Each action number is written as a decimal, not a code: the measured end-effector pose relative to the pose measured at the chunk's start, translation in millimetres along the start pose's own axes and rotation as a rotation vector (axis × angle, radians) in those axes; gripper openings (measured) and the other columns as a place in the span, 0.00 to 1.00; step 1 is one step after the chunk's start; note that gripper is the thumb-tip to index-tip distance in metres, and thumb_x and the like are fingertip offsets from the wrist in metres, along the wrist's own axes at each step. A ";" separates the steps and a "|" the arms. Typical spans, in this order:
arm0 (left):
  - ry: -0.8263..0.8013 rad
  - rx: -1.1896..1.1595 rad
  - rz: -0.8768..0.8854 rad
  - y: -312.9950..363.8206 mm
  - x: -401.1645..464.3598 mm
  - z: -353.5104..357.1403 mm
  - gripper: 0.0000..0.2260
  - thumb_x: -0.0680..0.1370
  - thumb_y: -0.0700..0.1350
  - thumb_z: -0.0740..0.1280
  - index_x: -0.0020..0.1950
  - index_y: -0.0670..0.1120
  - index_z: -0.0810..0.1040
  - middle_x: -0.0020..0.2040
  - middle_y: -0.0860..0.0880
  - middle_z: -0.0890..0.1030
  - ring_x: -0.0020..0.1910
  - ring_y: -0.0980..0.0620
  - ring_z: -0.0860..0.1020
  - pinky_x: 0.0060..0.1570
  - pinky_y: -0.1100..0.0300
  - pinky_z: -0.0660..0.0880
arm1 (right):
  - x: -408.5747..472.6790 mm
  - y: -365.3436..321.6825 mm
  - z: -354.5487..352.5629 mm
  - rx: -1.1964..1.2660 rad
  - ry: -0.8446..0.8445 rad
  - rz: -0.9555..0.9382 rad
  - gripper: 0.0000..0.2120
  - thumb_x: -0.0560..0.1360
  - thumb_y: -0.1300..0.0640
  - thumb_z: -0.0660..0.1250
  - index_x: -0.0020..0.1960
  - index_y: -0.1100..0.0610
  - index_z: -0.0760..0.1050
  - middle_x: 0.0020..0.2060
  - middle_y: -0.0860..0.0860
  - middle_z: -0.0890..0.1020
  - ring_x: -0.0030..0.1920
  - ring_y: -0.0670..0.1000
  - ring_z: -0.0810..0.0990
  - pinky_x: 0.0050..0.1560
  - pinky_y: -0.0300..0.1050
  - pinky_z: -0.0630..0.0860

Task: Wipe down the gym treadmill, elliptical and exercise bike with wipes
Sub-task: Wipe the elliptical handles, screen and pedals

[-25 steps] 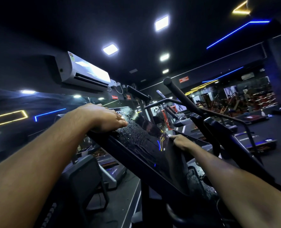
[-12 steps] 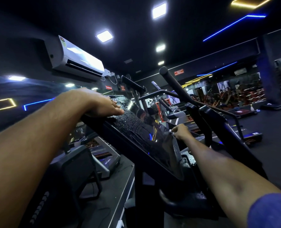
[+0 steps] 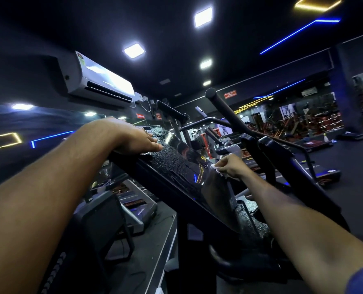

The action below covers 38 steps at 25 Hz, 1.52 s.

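Observation:
A glossy black console panel [image 3: 176,166] of the exercise machine slopes down toward me, speckled with droplets. My left hand [image 3: 133,139] rests on its upper left edge, fingers straight on the wet surface. My right hand [image 3: 229,166] grips a small white wipe [image 3: 215,168] and holds it against the panel's right edge. A black handlebar [image 3: 225,109] of the machine rises behind my right hand.
Another console [image 3: 100,217] stands at lower left, with treadmill decks [image 3: 133,206] beyond it. More treadmills [image 3: 324,172] line the right side on the dark floor. An air conditioner [image 3: 97,81] hangs on the left wall. Weight racks [image 3: 316,122] fill the far right.
My right hand has lifted slightly along the panel's right edge, and the white wipe now shows at its fingertips. The view has shifted a little. My left hand stays on the upper edge.

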<state>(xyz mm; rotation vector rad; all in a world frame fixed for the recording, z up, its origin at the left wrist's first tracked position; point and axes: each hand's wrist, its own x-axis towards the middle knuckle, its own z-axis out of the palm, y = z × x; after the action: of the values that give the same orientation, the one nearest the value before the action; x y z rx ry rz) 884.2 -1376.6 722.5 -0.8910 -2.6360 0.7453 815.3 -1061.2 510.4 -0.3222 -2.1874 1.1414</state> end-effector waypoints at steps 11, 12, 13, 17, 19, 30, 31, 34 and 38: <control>-0.025 0.032 -0.032 4.0 -3.7 -2.5 0.27 0.86 0.57 0.48 0.83 0.49 0.54 0.84 0.47 0.52 0.83 0.45 0.50 0.80 0.45 0.49 | -86.1 -37.4 -29.0 -0.144 -0.195 -0.111 0.07 0.75 0.55 0.75 0.41 0.57 0.82 0.37 0.54 0.86 0.34 0.46 0.82 0.36 0.35 0.76; -0.019 0.001 -0.045 4.5 -3.6 -2.3 0.27 0.86 0.57 0.48 0.83 0.49 0.54 0.84 0.47 0.51 0.83 0.45 0.49 0.80 0.45 0.49 | -79.4 -35.4 -26.2 -0.192 -0.138 -0.105 0.07 0.75 0.54 0.75 0.39 0.54 0.81 0.38 0.53 0.86 0.36 0.47 0.83 0.37 0.36 0.76; -0.019 -0.003 -0.049 4.2 -4.0 -2.5 0.27 0.86 0.57 0.48 0.83 0.50 0.54 0.84 0.47 0.51 0.82 0.45 0.50 0.80 0.44 0.49 | -69.5 -33.2 -22.4 -0.245 -0.098 -0.095 0.09 0.75 0.54 0.75 0.37 0.52 0.80 0.39 0.52 0.86 0.38 0.47 0.83 0.39 0.38 0.76; -0.032 0.081 0.035 -2.4 -4.4 -2.1 0.38 0.78 0.74 0.46 0.82 0.54 0.58 0.83 0.49 0.55 0.82 0.47 0.54 0.79 0.45 0.54 | -32.7 -31.3 -11.7 -0.284 -0.057 0.003 0.12 0.75 0.54 0.74 0.34 0.54 0.79 0.39 0.56 0.86 0.43 0.54 0.85 0.45 0.42 0.78; -0.044 0.179 0.025 -4.2 -1.1 -1.4 0.34 0.79 0.72 0.43 0.82 0.59 0.53 0.83 0.55 0.51 0.82 0.50 0.49 0.80 0.43 0.51 | -24.8 -29.0 -9.5 -0.286 -0.035 0.035 0.13 0.75 0.53 0.74 0.33 0.54 0.79 0.41 0.56 0.86 0.46 0.55 0.84 0.47 0.42 0.77; -0.010 0.059 0.005 11.0 -7.6 -3.6 0.26 0.86 0.56 0.52 0.82 0.46 0.57 0.83 0.46 0.55 0.82 0.46 0.52 0.79 0.50 0.49 | -144.7 -58.7 -35.2 -0.253 -0.100 -0.178 0.06 0.74 0.56 0.74 0.39 0.49 0.81 0.37 0.47 0.85 0.37 0.41 0.81 0.39 0.34 0.74; -0.032 0.095 -0.003 15.7 -12.5 -6.4 0.26 0.87 0.57 0.48 0.83 0.48 0.53 0.84 0.48 0.50 0.83 0.48 0.48 0.79 0.51 0.46 | -159.8 -64.3 -37.9 -0.230 -0.112 -0.195 0.06 0.74 0.54 0.74 0.39 0.50 0.82 0.36 0.47 0.85 0.36 0.41 0.82 0.37 0.32 0.74; -0.028 0.122 -0.022 17.9 -17.0 -9.9 0.26 0.87 0.57 0.47 0.83 0.49 0.50 0.84 0.50 0.47 0.83 0.49 0.46 0.78 0.52 0.44 | -193.3 -82.6 -49.8 -0.159 -0.202 -0.216 0.05 0.75 0.53 0.74 0.41 0.52 0.83 0.33 0.49 0.86 0.35 0.43 0.84 0.36 0.33 0.77; -0.060 0.197 0.006 16.0 -19.8 -7.9 0.26 0.87 0.56 0.48 0.84 0.49 0.52 0.84 0.49 0.48 0.83 0.47 0.48 0.79 0.46 0.45 | -197.0 -82.8 -50.6 -0.042 -0.242 -0.220 0.06 0.75 0.55 0.74 0.41 0.55 0.83 0.30 0.51 0.85 0.32 0.44 0.82 0.35 0.35 0.76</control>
<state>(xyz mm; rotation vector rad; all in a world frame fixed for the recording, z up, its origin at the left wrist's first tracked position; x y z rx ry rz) 910.5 -1375.0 718.8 -0.8335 -2.5557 1.0271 1004.5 -1172.8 513.6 0.0430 -2.3890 1.0575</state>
